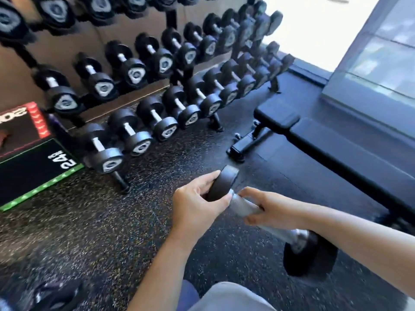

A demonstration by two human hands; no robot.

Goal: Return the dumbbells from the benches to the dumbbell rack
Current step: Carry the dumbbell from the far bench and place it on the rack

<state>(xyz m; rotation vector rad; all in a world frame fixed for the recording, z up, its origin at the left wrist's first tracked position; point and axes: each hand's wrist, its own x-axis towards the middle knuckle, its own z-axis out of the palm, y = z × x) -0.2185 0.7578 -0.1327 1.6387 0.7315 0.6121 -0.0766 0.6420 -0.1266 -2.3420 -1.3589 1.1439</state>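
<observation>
Speckled rubber gym floor (89, 232), dumbbell rack (171, 17) along the wall at upper left, black bench (325, 140) at right, dumbbell (240, 204) held above the floor near both, left hand (197, 205) gripping its forward head, right hand (269, 209) wrapped round the handle.

black dumbbell (221, 186), floor (101, 221) seemingly speckled
</observation>
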